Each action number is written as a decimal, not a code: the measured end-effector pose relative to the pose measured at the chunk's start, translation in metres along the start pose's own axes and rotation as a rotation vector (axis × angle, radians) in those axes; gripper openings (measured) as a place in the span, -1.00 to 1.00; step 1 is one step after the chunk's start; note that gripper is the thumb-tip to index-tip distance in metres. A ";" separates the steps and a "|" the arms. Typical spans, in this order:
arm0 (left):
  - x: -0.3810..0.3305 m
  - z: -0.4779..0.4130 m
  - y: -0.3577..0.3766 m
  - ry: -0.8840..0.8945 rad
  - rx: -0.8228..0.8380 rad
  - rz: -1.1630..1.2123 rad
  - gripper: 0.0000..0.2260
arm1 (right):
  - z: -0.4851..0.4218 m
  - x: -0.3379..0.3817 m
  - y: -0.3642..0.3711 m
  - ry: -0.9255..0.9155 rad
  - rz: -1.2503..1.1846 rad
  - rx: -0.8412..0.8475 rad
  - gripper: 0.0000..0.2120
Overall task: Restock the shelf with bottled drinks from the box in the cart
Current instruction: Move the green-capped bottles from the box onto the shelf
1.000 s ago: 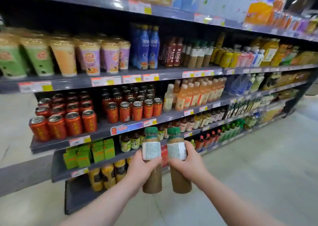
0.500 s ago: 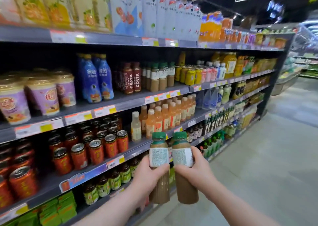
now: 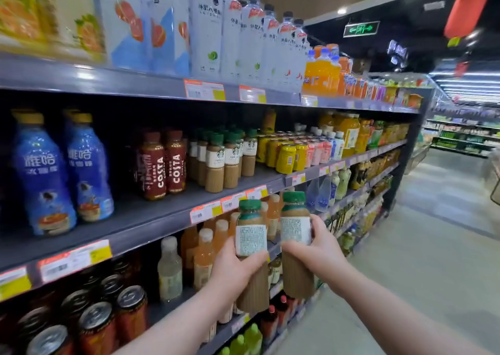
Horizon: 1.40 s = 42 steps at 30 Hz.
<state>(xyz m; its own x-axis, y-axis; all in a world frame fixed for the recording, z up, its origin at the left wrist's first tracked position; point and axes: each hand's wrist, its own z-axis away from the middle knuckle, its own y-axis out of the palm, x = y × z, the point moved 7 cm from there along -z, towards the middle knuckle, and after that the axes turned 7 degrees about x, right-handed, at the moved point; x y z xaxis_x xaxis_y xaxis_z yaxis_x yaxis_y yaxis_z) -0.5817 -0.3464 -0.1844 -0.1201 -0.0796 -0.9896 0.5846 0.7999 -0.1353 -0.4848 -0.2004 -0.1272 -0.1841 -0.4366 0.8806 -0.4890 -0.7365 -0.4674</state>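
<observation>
My left hand (image 3: 234, 271) grips a brown coffee bottle with a green cap (image 3: 251, 235), held upright. Beside it, my right hand (image 3: 313, 252) grips a second, matching bottle (image 3: 295, 219), a little higher. Both bottles hang in front of the shelf edge (image 3: 162, 227), below the row of identical green-capped coffee bottles (image 3: 224, 160) standing on the middle shelf. The box and the cart are out of view.
Red Costa bottles (image 3: 165, 162) and blue bottles (image 3: 62, 170) stand left of the coffee row, yellow cans (image 3: 286, 157) to its right. Tall white bottles (image 3: 238, 38) fill the top shelf. Peach drinks (image 3: 205, 254) and red cans (image 3: 94, 325) sit lower. An aisle floor (image 3: 433, 246) runs along the right.
The view has risen from the low shelves to the upper ones and moved closer. Both hands have lifted the two bottles toward the shelf with the coffee row.
</observation>
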 end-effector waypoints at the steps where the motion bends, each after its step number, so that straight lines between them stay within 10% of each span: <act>1: -0.001 -0.009 -0.003 0.010 -0.005 -0.010 -0.55 | -0.014 0.002 -0.002 -0.004 0.010 -0.001 -0.57; 22: -0.036 -0.129 -0.030 0.005 -0.669 -0.062 -0.74 | -0.339 0.049 0.020 -0.387 -0.044 0.233 -0.49; 27: -0.035 -0.134 -0.016 -0.051 -0.810 -0.034 -0.52 | -0.359 0.043 0.044 -0.425 0.024 0.365 -0.40; 42: -0.060 -0.170 -0.013 0.024 -0.684 -0.143 -0.66 | -0.365 0.023 0.065 -0.407 -0.018 0.500 -0.30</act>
<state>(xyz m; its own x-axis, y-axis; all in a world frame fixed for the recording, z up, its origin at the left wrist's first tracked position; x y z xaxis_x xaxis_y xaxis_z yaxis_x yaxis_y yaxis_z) -0.7185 -0.2510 -0.1147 -0.1809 -0.2049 -0.9619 -0.0738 0.9781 -0.1945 -0.8324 -0.0701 -0.1088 0.2069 -0.5102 0.8348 -0.0140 -0.8547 -0.5189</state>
